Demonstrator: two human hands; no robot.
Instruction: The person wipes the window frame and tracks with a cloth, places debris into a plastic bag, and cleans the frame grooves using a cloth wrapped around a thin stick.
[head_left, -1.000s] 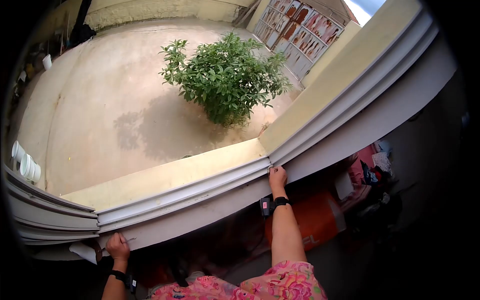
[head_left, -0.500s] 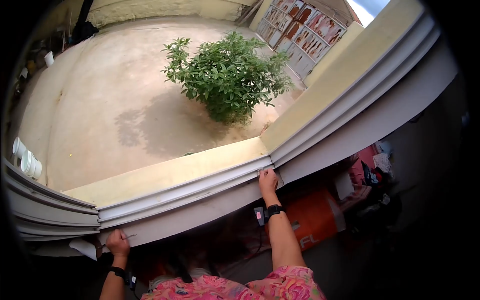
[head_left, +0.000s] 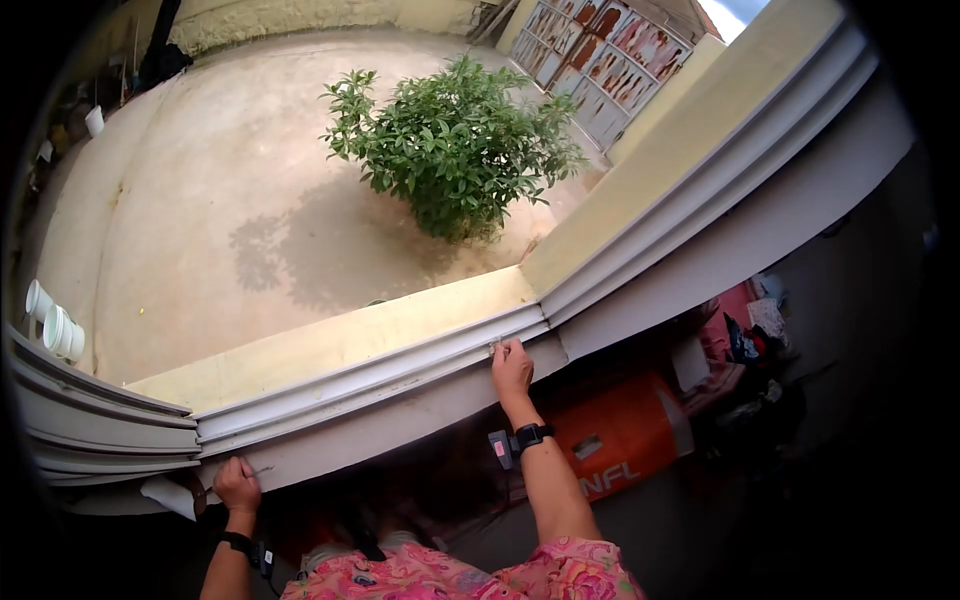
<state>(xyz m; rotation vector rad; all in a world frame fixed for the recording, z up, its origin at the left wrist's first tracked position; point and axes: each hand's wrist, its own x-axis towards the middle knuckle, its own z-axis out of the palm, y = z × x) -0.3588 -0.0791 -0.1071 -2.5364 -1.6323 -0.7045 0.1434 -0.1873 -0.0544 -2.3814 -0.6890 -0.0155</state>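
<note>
My right hand (head_left: pixel 513 368) is closed in a pinch at the inner edge of the white window track (head_left: pixel 370 378), a little left of the frame's corner. A small greyish thing shows at its fingertips, too small to name. My left hand (head_left: pixel 237 484) is closed at the left end of the inner sill (head_left: pixel 400 412), with a thin, pointed metal-looking tool sticking out of the fist to the right. A white item (head_left: pixel 168 496) is beside that hand, below the stacked sliding panels (head_left: pixel 100 425).
Outside the opening stand a leafy bush (head_left: pixel 450 150), white buckets (head_left: pixel 62 332) and a rusty gate (head_left: pixel 600 65). Below the sill on the right are an orange package (head_left: pixel 625 430) and a heap of cloth items (head_left: pixel 745 330).
My right hand has moved left along the window track, away from the corner, still pinched. More of the orange package's lettering shows. My left hand has stayed nearly in place.
</note>
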